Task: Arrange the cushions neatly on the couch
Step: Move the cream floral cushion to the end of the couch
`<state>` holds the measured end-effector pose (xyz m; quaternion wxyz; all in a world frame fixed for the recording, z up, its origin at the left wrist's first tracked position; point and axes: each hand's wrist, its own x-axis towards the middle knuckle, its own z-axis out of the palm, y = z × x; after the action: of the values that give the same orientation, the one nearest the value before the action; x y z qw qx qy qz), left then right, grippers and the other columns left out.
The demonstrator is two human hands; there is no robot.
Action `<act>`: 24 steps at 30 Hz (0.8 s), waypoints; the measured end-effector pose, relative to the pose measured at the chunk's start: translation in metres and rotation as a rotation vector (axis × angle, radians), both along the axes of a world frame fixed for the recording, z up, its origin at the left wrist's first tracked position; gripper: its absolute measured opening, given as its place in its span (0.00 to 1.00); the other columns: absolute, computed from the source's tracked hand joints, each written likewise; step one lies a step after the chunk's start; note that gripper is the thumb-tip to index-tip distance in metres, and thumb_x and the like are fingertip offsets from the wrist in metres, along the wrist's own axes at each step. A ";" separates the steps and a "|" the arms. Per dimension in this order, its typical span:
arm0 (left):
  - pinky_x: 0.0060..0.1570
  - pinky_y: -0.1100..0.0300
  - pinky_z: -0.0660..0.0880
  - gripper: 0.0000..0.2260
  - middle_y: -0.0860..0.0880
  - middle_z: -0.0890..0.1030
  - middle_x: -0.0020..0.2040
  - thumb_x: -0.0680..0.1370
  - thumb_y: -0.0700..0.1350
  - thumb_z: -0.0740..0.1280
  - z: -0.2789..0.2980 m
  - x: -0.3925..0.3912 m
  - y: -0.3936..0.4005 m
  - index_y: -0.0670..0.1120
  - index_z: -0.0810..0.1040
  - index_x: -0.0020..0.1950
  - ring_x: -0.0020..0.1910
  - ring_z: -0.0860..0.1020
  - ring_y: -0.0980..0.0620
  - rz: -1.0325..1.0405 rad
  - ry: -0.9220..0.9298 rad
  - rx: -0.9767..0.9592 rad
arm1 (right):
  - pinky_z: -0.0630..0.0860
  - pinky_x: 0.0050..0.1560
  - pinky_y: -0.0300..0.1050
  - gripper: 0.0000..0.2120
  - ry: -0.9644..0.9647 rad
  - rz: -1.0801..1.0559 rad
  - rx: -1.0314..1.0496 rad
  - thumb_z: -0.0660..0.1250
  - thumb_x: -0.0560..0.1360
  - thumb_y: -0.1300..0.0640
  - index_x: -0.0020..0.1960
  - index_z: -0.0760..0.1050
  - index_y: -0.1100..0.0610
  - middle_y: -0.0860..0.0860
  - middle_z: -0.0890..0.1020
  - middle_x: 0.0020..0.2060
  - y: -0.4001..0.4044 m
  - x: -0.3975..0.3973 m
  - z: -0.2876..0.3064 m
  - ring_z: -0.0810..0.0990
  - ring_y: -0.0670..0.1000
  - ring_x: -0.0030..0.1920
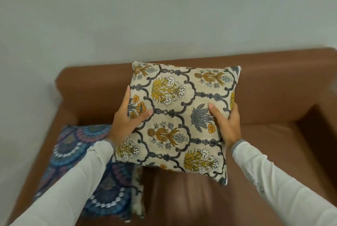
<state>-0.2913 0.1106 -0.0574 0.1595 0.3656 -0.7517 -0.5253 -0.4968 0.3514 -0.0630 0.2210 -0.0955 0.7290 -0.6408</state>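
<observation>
wall (164, 10): plain pale grey-white, filling the 12 o'clock half of the view, bare and evenly lit.
couch (273, 98): brown leather-look, set against the wall; backrest running across the middle, one armrest at 9 o'clock, another at 3 o'clock, seat creased toward 6 o'clock.
floral cushion (178, 120): square, beige ground, dark grey scalloped lattice with yellow, mustard, orange and grey-blue flower sprays; held up over the seat at the centre, tilted, top edge overlapping the backrest, lowest corner pointing to 5 o'clock; cannot tell whether any part touches the seat.
left hand (125, 120): clasped on the floral cushion's 9 o'clock edge, thumb across the front, fingers wrapped behind.
right hand (228, 123): clasped on the floral cushion's 3 o'clock edge, thumb on the front by a grey-blue flower, fingers behind.
sleeves (269, 171): pale grey-white, long, grey cuffs, faint lettering on the right one, unreadable.
blue cushion (76, 145): dark blue with concentric scale rings in pink, teal and white dots; lying on the seat at 8 o'clock by the armrest, partly hidden under the left sleeve.
patterned edge (137, 185): beige strip showing just past the blue cushion's 4 o'clock side; cannot tell whether it is a separate cushion.
</observation>
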 end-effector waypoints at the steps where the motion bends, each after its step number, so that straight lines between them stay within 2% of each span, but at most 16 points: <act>1: 0.76 0.50 0.72 0.57 0.61 0.77 0.74 0.69 0.65 0.81 -0.006 -0.031 0.020 0.64 0.48 0.87 0.73 0.76 0.58 -0.036 0.001 -0.001 | 0.75 0.76 0.57 0.39 0.022 -0.034 0.011 0.81 0.74 0.42 0.79 0.69 0.50 0.44 0.83 0.68 0.027 -0.021 -0.002 0.82 0.46 0.67; 3: 0.76 0.50 0.72 0.56 0.64 0.78 0.72 0.70 0.63 0.82 -0.020 -0.092 0.064 0.65 0.47 0.87 0.71 0.78 0.61 -0.113 0.024 -0.009 | 0.74 0.77 0.56 0.35 0.064 -0.109 0.030 0.79 0.78 0.46 0.80 0.69 0.50 0.44 0.82 0.68 0.080 -0.064 -0.009 0.82 0.46 0.67; 5: 0.76 0.51 0.73 0.56 0.69 0.79 0.70 0.69 0.62 0.82 -0.037 -0.148 0.105 0.67 0.47 0.86 0.69 0.79 0.65 -0.197 0.043 -0.018 | 0.76 0.75 0.56 0.36 0.094 -0.200 0.056 0.79 0.74 0.41 0.77 0.69 0.47 0.42 0.83 0.66 0.129 -0.103 -0.019 0.83 0.47 0.66; 6: 0.76 0.50 0.73 0.57 0.68 0.79 0.71 0.69 0.62 0.83 -0.046 -0.174 0.124 0.68 0.47 0.86 0.69 0.78 0.66 -0.233 0.049 -0.017 | 0.77 0.74 0.57 0.38 0.105 -0.237 0.075 0.78 0.71 0.37 0.77 0.69 0.46 0.41 0.83 0.65 0.153 -0.120 -0.026 0.84 0.47 0.66; 8: 0.77 0.46 0.72 0.58 0.62 0.77 0.76 0.67 0.64 0.83 -0.067 -0.224 0.162 0.69 0.45 0.85 0.73 0.76 0.62 -0.297 0.056 -0.017 | 0.78 0.74 0.59 0.40 0.121 -0.306 0.096 0.77 0.68 0.31 0.76 0.70 0.39 0.43 0.84 0.67 0.199 -0.153 -0.043 0.84 0.50 0.67; 10: 0.77 0.41 0.71 0.60 0.57 0.74 0.79 0.66 0.67 0.83 -0.092 -0.268 0.194 0.72 0.44 0.84 0.77 0.74 0.55 -0.360 0.056 -0.039 | 0.77 0.73 0.62 0.30 0.146 -0.362 0.141 0.77 0.67 0.26 0.66 0.72 0.26 0.47 0.82 0.68 0.239 -0.185 -0.066 0.82 0.54 0.69; 11: 0.78 0.39 0.70 0.60 0.56 0.72 0.80 0.65 0.68 0.82 -0.106 -0.288 0.210 0.72 0.43 0.84 0.78 0.72 0.53 -0.390 0.063 -0.053 | 0.77 0.73 0.62 0.27 0.165 -0.377 0.180 0.77 0.66 0.25 0.62 0.72 0.25 0.50 0.80 0.67 0.257 -0.200 -0.079 0.80 0.56 0.69; 13: 0.80 0.40 0.66 0.60 0.59 0.67 0.81 0.67 0.68 0.81 -0.135 -0.322 0.241 0.68 0.42 0.86 0.81 0.67 0.53 -0.432 0.074 -0.082 | 0.77 0.72 0.62 0.27 0.187 -0.410 0.214 0.79 0.66 0.28 0.60 0.73 0.31 0.51 0.79 0.64 0.287 -0.229 -0.104 0.80 0.57 0.68; 15: 0.82 0.45 0.63 0.59 0.63 0.63 0.81 0.69 0.66 0.80 -0.165 -0.351 0.267 0.65 0.42 0.87 0.82 0.63 0.57 -0.443 0.088 -0.090 | 0.79 0.71 0.56 0.33 0.201 -0.412 0.229 0.84 0.69 0.39 0.69 0.74 0.42 0.45 0.81 0.62 0.310 -0.254 -0.127 0.83 0.49 0.63; 17: 0.81 0.54 0.60 0.58 0.66 0.60 0.82 0.71 0.62 0.80 -0.190 -0.377 0.288 0.63 0.42 0.87 0.83 0.59 0.60 -0.457 0.092 -0.074 | 0.78 0.70 0.48 0.37 0.237 -0.409 0.270 0.84 0.73 0.52 0.77 0.71 0.54 0.42 0.82 0.63 0.331 -0.277 -0.151 0.82 0.39 0.59; 18: 0.80 0.58 0.59 0.58 0.63 0.59 0.84 0.72 0.60 0.81 -0.202 -0.390 0.296 0.62 0.42 0.88 0.83 0.58 0.60 -0.474 0.092 -0.067 | 0.77 0.71 0.46 0.39 0.257 -0.422 0.295 0.84 0.73 0.54 0.79 0.69 0.56 0.44 0.82 0.65 0.341 -0.286 -0.161 0.83 0.40 0.58; 21: 0.73 0.75 0.59 0.57 0.57 0.59 0.85 0.75 0.56 0.81 -0.217 -0.422 0.315 0.58 0.41 0.88 0.82 0.60 0.61 -0.548 0.085 -0.092 | 0.74 0.73 0.44 0.48 0.293 -0.455 0.352 0.82 0.71 0.46 0.84 0.64 0.57 0.46 0.79 0.70 0.362 -0.302 -0.179 0.79 0.46 0.67; 22: 0.71 0.76 0.60 0.56 0.55 0.60 0.85 0.75 0.56 0.80 -0.218 -0.428 0.318 0.58 0.41 0.88 0.80 0.61 0.62 -0.572 0.072 -0.122 | 0.74 0.74 0.45 0.49 0.299 -0.448 0.377 0.79 0.71 0.43 0.84 0.63 0.56 0.47 0.78 0.71 0.366 -0.304 -0.181 0.79 0.48 0.69; 23: 0.72 0.73 0.61 0.56 0.51 0.60 0.86 0.75 0.59 0.79 -0.217 -0.432 0.320 0.59 0.40 0.88 0.80 0.63 0.59 -0.587 0.052 -0.157 | 0.73 0.76 0.48 0.49 0.307 -0.441 0.417 0.77 0.71 0.40 0.85 0.62 0.55 0.48 0.78 0.73 0.369 -0.306 -0.183 0.78 0.50 0.71; 24: 0.73 0.64 0.64 0.55 0.46 0.61 0.86 0.75 0.62 0.78 -0.216 -0.434 0.321 0.61 0.39 0.87 0.81 0.64 0.52 -0.595 0.018 -0.197 | 0.72 0.78 0.52 0.49 0.335 -0.433 0.462 0.76 0.72 0.37 0.85 0.62 0.54 0.50 0.77 0.76 0.371 -0.308 -0.184 0.78 0.53 0.73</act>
<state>-0.7250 0.4313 -0.2731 0.0399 0.1076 -0.8716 -0.4765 -0.8045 0.7228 -0.2474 -0.0267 0.0101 0.8841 -0.4664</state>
